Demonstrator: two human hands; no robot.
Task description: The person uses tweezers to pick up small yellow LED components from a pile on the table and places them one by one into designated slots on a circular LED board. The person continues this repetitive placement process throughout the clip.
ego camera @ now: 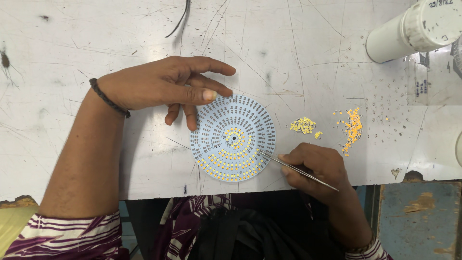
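On scratched table, white capped tube (414,29), right hand (315,166) gripping tweezers (293,167), round board (233,138)

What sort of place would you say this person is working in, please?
Probably a small electronics assembly bench: a round circuit board partly filled with tiny yellow parts, tweezers in the right hand, and loose component heaps on a scratched white table.

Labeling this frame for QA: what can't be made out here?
Head view only:
- Tweezers tip on the round board: too small to tell whether it grips a chip.
- Right hand palm side: turned under, grip partly hidden.
- White cylinder: cut off by the top-right edge.
- Loose chips in the yellow pile and orange pile: too small to tell apart.
- Left hand fingertips cover the board's rim.
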